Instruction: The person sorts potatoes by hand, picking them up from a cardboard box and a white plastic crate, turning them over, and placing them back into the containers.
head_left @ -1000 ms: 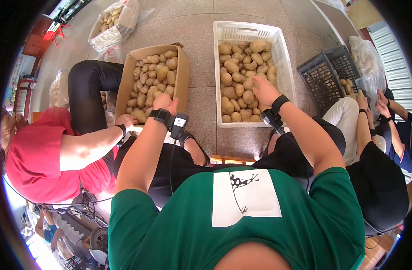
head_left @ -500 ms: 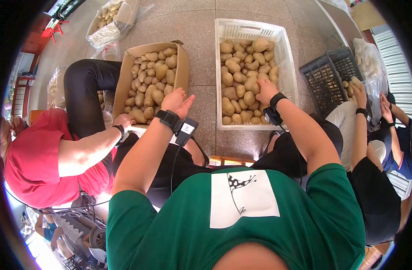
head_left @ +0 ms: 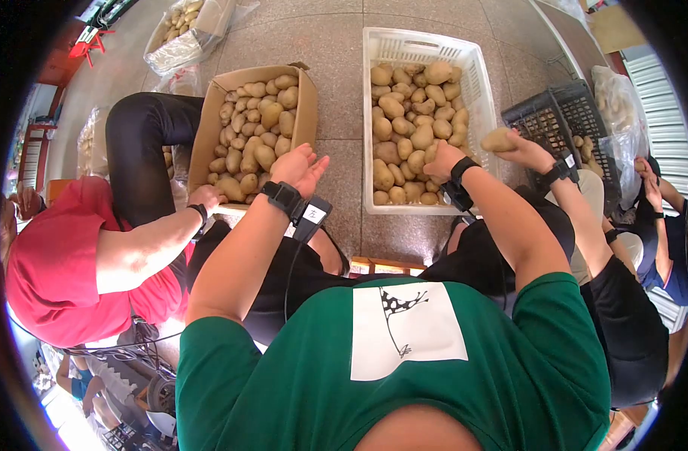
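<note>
My left hand is open, fingers loosely spread and holding nothing, beside the near right edge of the cardboard box of potatoes. Inside the near part of the white plastic crate, my right hand has its fingers curled round a potato, which they partly hide. Many loose potatoes lie around and beyond it in the crate. Both my wrists carry black straps with small devices.
On the right, a co-worker's hand holds a potato by the crate's right rim. Another person's hand rests at the cardboard box's near left corner. A black crate with potatoes stands right; a plastic-lined box lies far left.
My right hand has drawn slightly back toward me, its fingers now closed round a potato. The co-worker's hand on the right has swung left with a potato. My left hand has barely moved.
</note>
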Demonstrator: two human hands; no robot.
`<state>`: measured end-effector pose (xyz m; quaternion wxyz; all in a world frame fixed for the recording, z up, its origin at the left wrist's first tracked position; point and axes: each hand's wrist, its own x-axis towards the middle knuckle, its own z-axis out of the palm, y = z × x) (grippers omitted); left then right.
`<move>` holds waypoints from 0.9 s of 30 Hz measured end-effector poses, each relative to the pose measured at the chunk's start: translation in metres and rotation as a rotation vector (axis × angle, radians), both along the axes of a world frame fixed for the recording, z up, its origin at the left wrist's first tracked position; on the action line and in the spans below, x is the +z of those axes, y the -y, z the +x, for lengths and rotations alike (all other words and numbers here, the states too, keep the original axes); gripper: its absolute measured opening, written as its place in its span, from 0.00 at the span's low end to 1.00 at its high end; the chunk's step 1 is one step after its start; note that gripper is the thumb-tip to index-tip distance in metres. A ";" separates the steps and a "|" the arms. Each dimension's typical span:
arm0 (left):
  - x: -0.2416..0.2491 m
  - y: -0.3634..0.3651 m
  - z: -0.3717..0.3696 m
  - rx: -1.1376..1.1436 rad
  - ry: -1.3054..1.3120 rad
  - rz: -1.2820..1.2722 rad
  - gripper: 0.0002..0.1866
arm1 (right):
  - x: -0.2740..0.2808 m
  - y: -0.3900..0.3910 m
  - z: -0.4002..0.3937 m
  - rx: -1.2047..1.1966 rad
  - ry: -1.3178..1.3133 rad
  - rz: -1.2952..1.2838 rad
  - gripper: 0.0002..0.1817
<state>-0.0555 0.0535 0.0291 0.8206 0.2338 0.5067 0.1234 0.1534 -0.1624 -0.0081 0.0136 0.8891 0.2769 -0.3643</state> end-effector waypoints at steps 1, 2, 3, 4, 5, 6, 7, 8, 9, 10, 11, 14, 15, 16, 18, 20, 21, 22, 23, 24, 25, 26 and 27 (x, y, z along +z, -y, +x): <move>0.002 0.002 0.001 -0.012 -0.004 0.009 0.23 | -0.001 0.001 -0.002 -0.001 0.001 -0.002 0.39; 0.005 0.004 0.002 -0.024 -0.008 0.020 0.23 | -0.002 0.002 -0.005 -0.019 0.008 0.023 0.39; 0.003 0.004 0.002 -0.025 -0.007 0.020 0.23 | -0.003 0.002 -0.008 -0.037 0.014 0.049 0.38; 0.001 0.004 0.002 -0.039 -0.011 0.021 0.23 | -0.003 0.003 -0.009 -0.039 0.015 0.051 0.38; 0.000 0.005 0.003 -0.053 -0.016 0.022 0.22 | 0.002 0.002 -0.014 0.027 0.029 0.029 0.39; -0.001 0.005 0.003 -0.055 -0.015 0.024 0.22 | 0.005 0.002 -0.017 0.092 0.043 0.007 0.40; -0.002 0.006 0.003 -0.065 -0.013 0.014 0.21 | 0.005 0.002 -0.020 0.090 0.044 0.009 0.40; -0.003 0.007 0.004 -0.074 -0.011 0.003 0.21 | 0.006 0.001 -0.023 0.136 0.023 0.025 0.40; -0.005 0.007 0.003 -0.076 -0.012 0.004 0.21 | 0.008 0.000 -0.027 0.181 0.001 0.040 0.41; -0.007 0.007 0.003 -0.094 -0.012 0.008 0.20 | 0.009 -0.002 -0.030 0.180 0.001 0.041 0.41; -0.008 0.007 0.003 -0.111 -0.012 0.012 0.20 | 0.016 -0.005 -0.033 0.175 -0.066 0.066 0.41; -0.009 0.011 0.002 -0.196 -0.030 -0.002 0.20 | 0.029 -0.011 -0.040 0.135 -0.146 0.164 0.42; -0.007 0.012 0.003 -0.189 -0.035 0.000 0.20 | 0.035 -0.015 -0.044 0.106 -0.164 0.240 0.42; -0.006 0.016 0.003 -0.231 -0.019 -0.017 0.20 | 0.041 -0.016 -0.047 0.119 -0.172 0.247 0.42; -0.006 0.019 0.001 -0.298 0.010 -0.044 0.20 | 0.080 -0.023 -0.060 -0.151 -0.439 0.387 0.41; 0.000 0.022 0.002 -0.320 0.022 -0.073 0.20 | 0.090 -0.031 -0.065 -0.198 -0.523 0.412 0.37; 0.005 0.024 0.003 -0.363 0.047 -0.113 0.21 | 0.091 -0.033 -0.064 -0.264 -0.591 0.429 0.33; 0.009 0.025 0.005 -0.388 0.043 -0.125 0.21 | 0.077 -0.033 -0.063 -0.269 -0.643 0.525 0.32; 0.017 0.027 0.006 -0.379 0.038 -0.122 0.21 | 0.079 -0.035 -0.064 -0.260 -0.651 0.525 0.32; 0.025 0.030 0.006 -0.412 0.043 -0.132 0.21 | 0.083 -0.037 -0.065 -0.284 -0.722 0.537 0.31; 0.030 0.032 0.006 -0.447 0.047 -0.144 0.20 | 0.085 -0.038 -0.066 -0.309 -0.793 0.548 0.30; 0.029 0.031 0.006 -0.486 0.083 -0.170 0.21 | 0.081 -0.040 -0.068 -0.336 -0.834 0.585 0.27; 0.028 0.031 0.006 -0.481 0.080 -0.168 0.21 | 0.081 -0.041 -0.069 -0.332 -0.840 0.585 0.27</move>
